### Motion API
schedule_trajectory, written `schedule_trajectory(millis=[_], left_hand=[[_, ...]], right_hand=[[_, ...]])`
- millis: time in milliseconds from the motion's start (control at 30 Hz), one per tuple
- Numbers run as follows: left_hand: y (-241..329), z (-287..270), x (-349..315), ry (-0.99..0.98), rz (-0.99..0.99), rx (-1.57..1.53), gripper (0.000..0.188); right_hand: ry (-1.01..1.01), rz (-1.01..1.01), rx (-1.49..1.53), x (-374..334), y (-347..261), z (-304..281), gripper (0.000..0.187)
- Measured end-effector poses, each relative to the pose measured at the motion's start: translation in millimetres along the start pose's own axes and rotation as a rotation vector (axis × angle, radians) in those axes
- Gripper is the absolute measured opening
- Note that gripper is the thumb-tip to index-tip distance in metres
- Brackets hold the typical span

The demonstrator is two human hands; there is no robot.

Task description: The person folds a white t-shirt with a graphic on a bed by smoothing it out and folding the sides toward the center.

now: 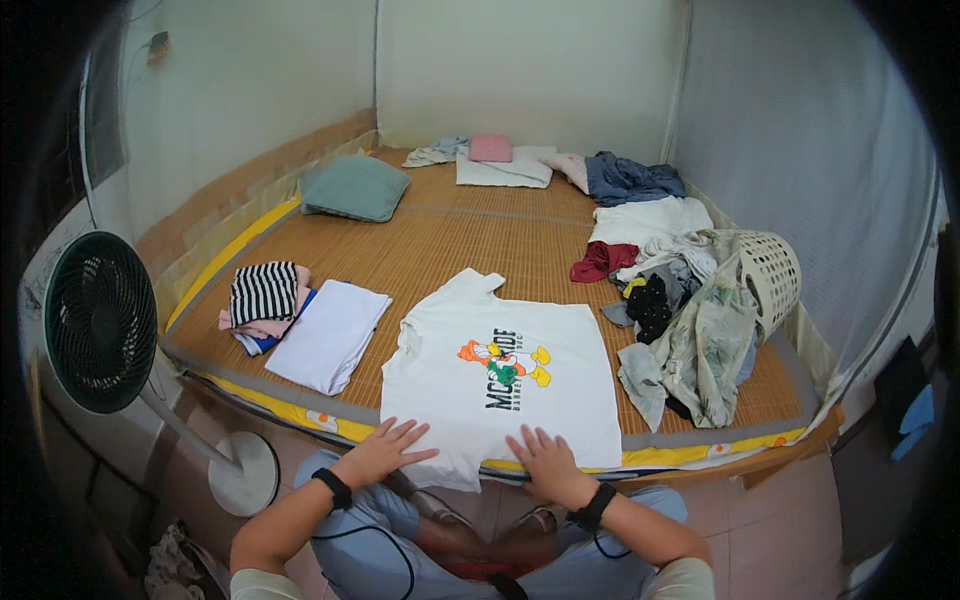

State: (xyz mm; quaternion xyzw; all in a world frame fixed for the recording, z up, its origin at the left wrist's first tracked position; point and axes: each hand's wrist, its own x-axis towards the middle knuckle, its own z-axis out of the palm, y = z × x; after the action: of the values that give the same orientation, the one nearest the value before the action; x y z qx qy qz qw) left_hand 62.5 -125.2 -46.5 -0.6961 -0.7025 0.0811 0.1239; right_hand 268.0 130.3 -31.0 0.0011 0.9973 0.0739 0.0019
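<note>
A white T-shirt [450, 330] with a cartoon duck print lies spread on the bed mat, its neck toward the left and its hem toward the right. One sleeve hangs over the bed's front edge. My left hand [385, 452] rests on the shirt's near left part, fingers spread. Flat on the near side of the shirt, closer to the hem, lies my right hand [548, 466], its fingers also stretched out. Neither hand grips the cloth. Left of the shirt sits a folded white cloth [328, 335], beside a small stack topped by a black-and-white striped garment [265, 294].
Loose clothes [700, 330] spill from a tipped cream laundry basket [772, 275] at the right. A green pillow [355, 188] and a pink folded cloth [490, 149] lie farther back. A standing fan [100, 320] stands left of the bed. Netting hangs along the right side.
</note>
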Motion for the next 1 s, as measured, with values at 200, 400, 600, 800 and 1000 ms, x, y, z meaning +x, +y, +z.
schedule_trajectory(millis=[200,400,600,800,1000], left_hand=[[17.3,4.3,-0.3,0.095,0.138,-0.039,0.054],[14.4,-3.6,1.6,0.161,0.360,0.008,0.047],[10.6,-4.8,-11.0,0.200,0.204,-0.201,0.034],[24.3,-13.7,-29.6,-0.056,-0.076,-0.214,0.033],[33.7,-9.6,-18.6,-0.588,-0.589,-0.649,0.039]], right_hand=[[0.153,0.079,0.179,-9.8,-8.7,18.2,0.084],[0.344,-0.197,0.189,3.3,-35.6,29.2,0.075],[0.452,-0.409,0.187,30.5,-49.5,32.2,0.057],[0.414,-0.507,0.247,38.3,-64.5,43.3,0.041],[0.453,-0.477,0.180,23.2,-61.3,59.4,0.041]])
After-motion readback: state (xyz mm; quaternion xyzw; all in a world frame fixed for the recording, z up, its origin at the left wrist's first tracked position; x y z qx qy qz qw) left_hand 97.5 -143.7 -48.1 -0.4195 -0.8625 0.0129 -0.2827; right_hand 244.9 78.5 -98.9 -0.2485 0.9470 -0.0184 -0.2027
